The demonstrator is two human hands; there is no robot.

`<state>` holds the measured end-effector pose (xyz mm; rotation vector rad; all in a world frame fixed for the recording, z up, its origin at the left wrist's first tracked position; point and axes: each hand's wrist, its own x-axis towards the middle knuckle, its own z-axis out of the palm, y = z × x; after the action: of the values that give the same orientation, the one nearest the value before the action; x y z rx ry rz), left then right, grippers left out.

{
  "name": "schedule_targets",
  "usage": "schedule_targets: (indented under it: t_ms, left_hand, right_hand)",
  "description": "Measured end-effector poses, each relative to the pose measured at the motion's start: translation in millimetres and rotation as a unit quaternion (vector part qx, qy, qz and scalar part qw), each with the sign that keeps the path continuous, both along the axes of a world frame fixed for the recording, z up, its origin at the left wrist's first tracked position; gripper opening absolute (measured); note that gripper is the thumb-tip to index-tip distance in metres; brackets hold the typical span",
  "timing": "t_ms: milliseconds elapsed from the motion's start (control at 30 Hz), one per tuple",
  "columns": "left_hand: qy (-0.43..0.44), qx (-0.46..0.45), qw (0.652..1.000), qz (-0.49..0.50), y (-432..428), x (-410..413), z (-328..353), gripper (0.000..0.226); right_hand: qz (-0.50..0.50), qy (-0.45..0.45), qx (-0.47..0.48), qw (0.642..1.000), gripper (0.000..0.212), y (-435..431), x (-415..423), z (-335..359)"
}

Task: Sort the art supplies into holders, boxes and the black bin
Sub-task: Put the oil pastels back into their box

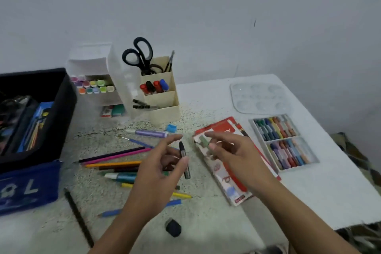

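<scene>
One head-worn wide-angle view looks forward and down, close over the surface point(206, 97), toward the grey wall point(206, 6) behind.

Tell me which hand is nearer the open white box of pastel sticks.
Right. The right hand hovers over the red pack just left of the box; the left hand is farther left, above the coloured pencils.
</scene>
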<state>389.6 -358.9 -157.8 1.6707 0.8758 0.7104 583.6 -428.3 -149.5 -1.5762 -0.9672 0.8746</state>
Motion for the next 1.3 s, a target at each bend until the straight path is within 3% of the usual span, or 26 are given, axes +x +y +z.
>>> schedule_targets:
  t_ms: [133, 300, 433, 800, 967, 1167, 1300]
  left_hand:
    - [0.002, -0.037, 0.999, -0.032, -25, 74, 5, 0.027]
    - [0.067, 0.046, 0.995, -0.049, -44, 157, -5, 0.031]
    - [0.104, 0.078, 0.989, -0.076, -57, 219, -17, 0.038]
    - [0.226, 0.202, 0.950, -0.068, -76, 295, -39, 0.051]
    - [0.234, 0.239, 0.940, -0.062, -79, 296, -42, 0.051]
    - [0.312, 0.271, 0.896, -0.163, -76, 284, -38, 0.048]
    - [0.324, 0.272, 0.887, -0.184, -77, 284, -35, 0.051]
  right_hand:
    - [-0.011, -0.061, -0.007, 0.998, 0.044, -32, 66, -2]
    - [-0.064, -0.169, 0.024, 0.983, 0.039, -68, 153, -13]
    - [-0.090, -0.205, 0.003, 0.975, 0.034, -87, 208, -25]
    - [0.028, -0.320, -0.043, 0.946, 0.031, -99, 257, -44]
    - [0.056, -0.291, -0.052, 0.954, 0.030, -98, 265, -54]
    - [0.093, -0.237, -0.078, 0.964, 0.027, -97, 279, -50]
    - [0.113, -0.239, -0.121, 0.957, 0.028, -89, 283, -44]
